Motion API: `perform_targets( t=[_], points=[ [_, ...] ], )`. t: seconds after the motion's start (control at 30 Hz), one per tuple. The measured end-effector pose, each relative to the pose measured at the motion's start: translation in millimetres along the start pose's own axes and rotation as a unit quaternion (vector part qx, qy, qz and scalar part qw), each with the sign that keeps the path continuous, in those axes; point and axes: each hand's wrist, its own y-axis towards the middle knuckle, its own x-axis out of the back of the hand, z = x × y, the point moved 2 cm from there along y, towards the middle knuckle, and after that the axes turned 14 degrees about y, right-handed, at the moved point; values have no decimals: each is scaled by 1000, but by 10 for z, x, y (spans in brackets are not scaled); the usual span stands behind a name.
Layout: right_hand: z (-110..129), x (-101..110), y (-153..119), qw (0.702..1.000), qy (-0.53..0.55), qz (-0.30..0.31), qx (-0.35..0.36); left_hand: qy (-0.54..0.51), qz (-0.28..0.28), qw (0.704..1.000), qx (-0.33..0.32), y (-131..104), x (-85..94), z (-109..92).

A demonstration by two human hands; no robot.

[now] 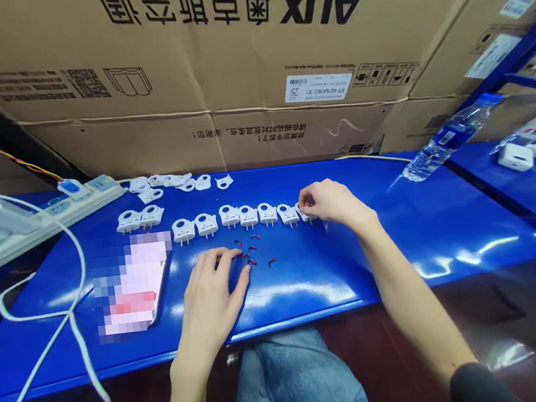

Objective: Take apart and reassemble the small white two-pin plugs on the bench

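Several small white two-pin plugs with a ring-shaped top, such as this white plug [248, 217], form a row across the blue shelf [352, 262]. At the right end of that row my right hand [329, 204] has its fingers closed on the last plug [306, 214], partly covering it. Just in front of the row lie several tiny red-and-black parts [253, 248], too small to name. My left hand [214, 284] rests beside them, thumb and index finger apart, with the fingertips close to or touching the nearest parts.
A phone [136, 280] lies left of my left hand. White ring-shaped pieces [169, 180] are piled at the back. A power strip [48, 223] and white cables [85, 357] occupy the left. At the right, a water bottle [449, 138] leans near large cardboard boxes [232, 56].
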Motion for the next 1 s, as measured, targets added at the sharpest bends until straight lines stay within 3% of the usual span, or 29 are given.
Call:
perform_targets(
  t=[0.23,0.57,0.7,0.83,1.0],
  points=[
    [51,-25,-9,1000,7,-25,3,3,3,1000,0,-2,6,-3],
    [8,-52,-6,999,34,16,1,2,7,1000,1,-7,3,-4],
    [-39,-11,-4,998,68,3,8,-1,6,1000,3,-9,2,2],
    [41,-19,-42,984,164,22,64,2,6,1000,3,-7,4,4],
    [327,-135,-105,964,215,74,141,3,7,1000,10,-7,2,1]
  ],
)
